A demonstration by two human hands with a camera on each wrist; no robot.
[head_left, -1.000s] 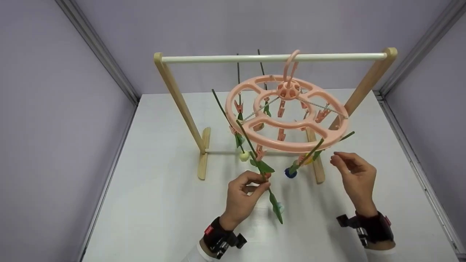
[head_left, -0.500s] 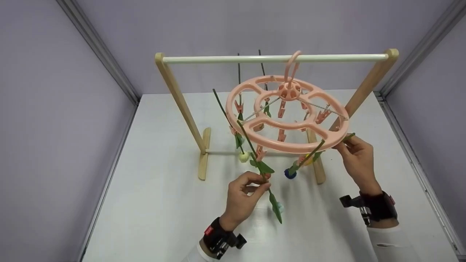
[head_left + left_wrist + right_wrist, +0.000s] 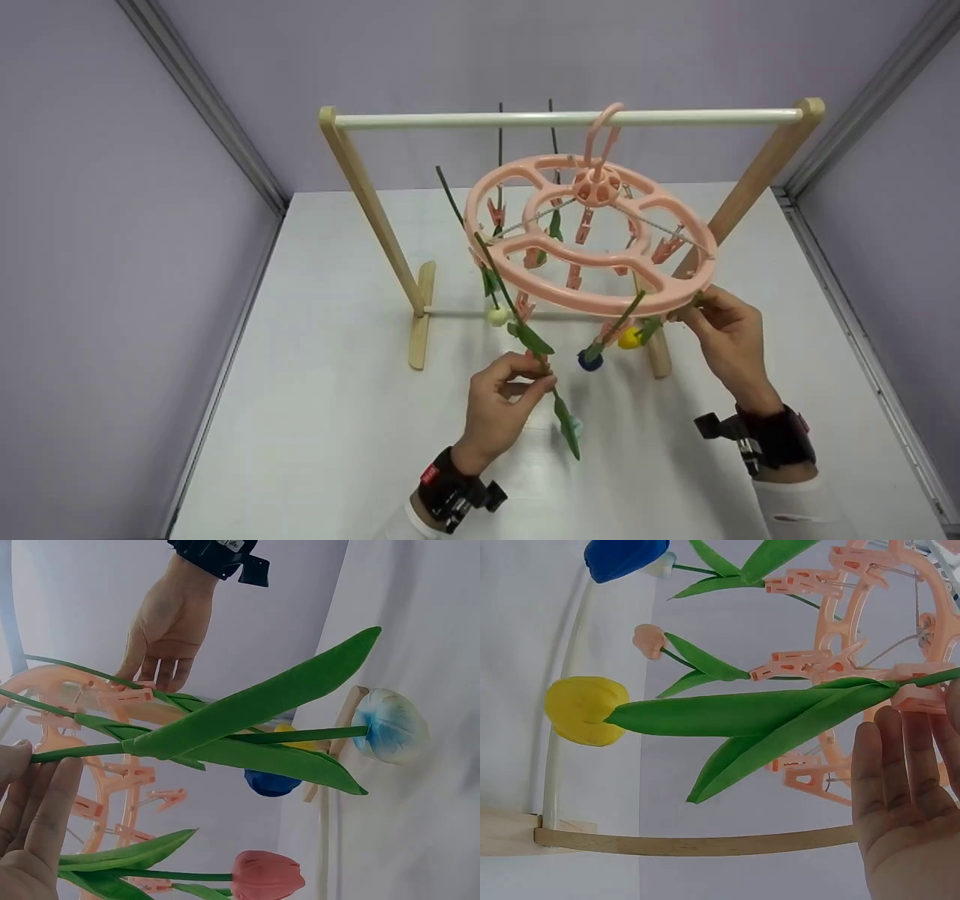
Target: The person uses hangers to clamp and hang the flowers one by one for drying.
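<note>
Two hands work at once: the left hand (image 3: 499,401) pinches a pale blue tulip's stem (image 3: 517,309) below the pink peg hanger (image 3: 592,240), while the right hand (image 3: 724,337) grips the rim by the yellow tulip (image 3: 630,337). Tugging could swing the hanger and shake clipped stems loose.

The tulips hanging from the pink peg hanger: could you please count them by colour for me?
Yellow tulip: 1
Dark blue tulip: 1
Pale blue-and-white tulip: 1
Red tulip: 1
Cream tulip: 1
Total: 5
</note>
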